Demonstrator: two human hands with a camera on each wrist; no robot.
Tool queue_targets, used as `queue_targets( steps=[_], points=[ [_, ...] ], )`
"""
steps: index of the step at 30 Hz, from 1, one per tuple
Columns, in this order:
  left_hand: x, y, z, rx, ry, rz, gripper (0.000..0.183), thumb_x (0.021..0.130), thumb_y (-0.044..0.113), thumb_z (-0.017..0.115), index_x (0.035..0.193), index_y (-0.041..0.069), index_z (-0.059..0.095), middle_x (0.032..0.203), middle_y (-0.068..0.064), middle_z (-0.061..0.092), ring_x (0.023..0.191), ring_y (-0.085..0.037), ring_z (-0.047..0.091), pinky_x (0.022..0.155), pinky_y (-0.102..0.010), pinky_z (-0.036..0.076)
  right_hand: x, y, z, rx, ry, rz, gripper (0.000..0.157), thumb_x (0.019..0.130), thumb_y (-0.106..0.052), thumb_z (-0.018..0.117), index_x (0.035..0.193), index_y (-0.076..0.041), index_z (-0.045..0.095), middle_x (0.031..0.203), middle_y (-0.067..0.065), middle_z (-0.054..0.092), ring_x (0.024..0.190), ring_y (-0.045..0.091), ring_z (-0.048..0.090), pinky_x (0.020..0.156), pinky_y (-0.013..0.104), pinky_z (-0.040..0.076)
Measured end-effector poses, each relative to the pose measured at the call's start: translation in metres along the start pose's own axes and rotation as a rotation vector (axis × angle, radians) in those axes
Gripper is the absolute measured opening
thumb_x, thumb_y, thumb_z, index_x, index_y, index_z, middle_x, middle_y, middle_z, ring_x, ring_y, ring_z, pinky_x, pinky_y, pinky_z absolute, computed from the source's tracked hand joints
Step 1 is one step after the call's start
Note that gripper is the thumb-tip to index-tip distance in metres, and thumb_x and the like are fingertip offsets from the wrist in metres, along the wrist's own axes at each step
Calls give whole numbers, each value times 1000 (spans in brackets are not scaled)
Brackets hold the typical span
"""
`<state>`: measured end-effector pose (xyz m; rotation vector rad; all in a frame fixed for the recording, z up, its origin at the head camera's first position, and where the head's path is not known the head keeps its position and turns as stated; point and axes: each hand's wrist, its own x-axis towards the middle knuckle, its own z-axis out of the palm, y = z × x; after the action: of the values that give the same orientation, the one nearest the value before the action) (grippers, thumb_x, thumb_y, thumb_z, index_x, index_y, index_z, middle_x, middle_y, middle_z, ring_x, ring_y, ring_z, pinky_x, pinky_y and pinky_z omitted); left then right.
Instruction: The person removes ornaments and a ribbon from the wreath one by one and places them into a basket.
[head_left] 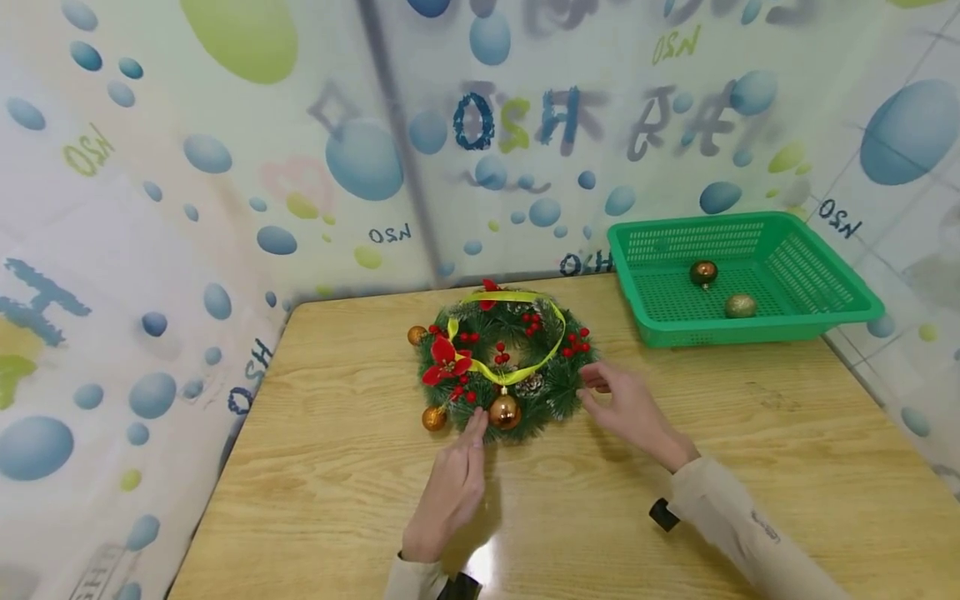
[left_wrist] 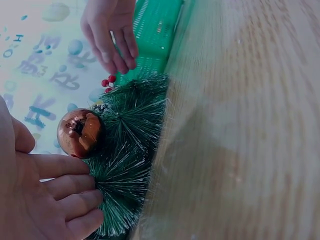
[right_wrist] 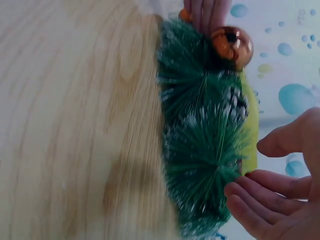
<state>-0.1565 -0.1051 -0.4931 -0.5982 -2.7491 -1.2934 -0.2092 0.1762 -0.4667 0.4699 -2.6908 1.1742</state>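
A green wreath [head_left: 555, 400] with red berries, a red poinsettia [head_left: 447, 363] and a pine cone lies on the wooden table. Yellow ribbon [head_left: 558, 329] loops over it. On its near side sits a shiny copper ball ornament [head_left: 505, 412], also large in the left wrist view [left_wrist: 80, 133]. My left hand [head_left: 453, 479] reaches to the wreath's near edge, fingers straight, fingertips right beside the copper ball. At the wreath's right edge my right hand [head_left: 626, 408] has its fingers loosely bent, thumb apart, nothing between them; its fingertips overlap the needles in the right wrist view [right_wrist: 265, 200].
Two orange glitter balls, one at the near left [head_left: 433, 418] and one farther back [head_left: 416, 335], sit at the wreath's left side. A green plastic basket [head_left: 652, 333] at the back right holds a brown ball [head_left: 703, 272] and a gold ball [head_left: 741, 306]. A patterned curtain [head_left: 300, 167] hangs behind the table.
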Motion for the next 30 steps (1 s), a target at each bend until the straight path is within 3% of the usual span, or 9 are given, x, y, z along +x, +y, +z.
queue_targets(
  steps=[8,17,23,30],
  points=[
    [1,-1,1,8,11,11,48,113,17,22,148,-10,40,156,-25,37,146,-37,38,121,-48,35,-5,-10,6,-71,-2,-53,35,92,-5,70,123,9,64,117,25,70,102,37,70,87,48,63],
    [-1,-2,3,9,21,13,48,113,19,23,147,-9,42,156,-25,38,146,-35,40,121,-46,35,-15,-9,13,-103,32,-135,40,85,-4,72,120,14,64,113,29,71,92,41,72,78,50,64],
    [-3,-3,5,8,24,8,48,113,19,23,146,-11,43,156,-26,38,146,-38,39,120,-49,34,-19,-9,12,-133,-36,-125,44,88,-5,73,126,13,62,119,31,69,101,43,71,88,52,62],
    [-3,-2,7,10,32,16,48,113,18,23,146,-12,42,155,-26,38,145,-39,37,119,-49,33,-20,-7,16,-161,-44,-147,46,89,-5,70,128,16,59,126,34,65,114,47,66,99,55,56]
  ],
)
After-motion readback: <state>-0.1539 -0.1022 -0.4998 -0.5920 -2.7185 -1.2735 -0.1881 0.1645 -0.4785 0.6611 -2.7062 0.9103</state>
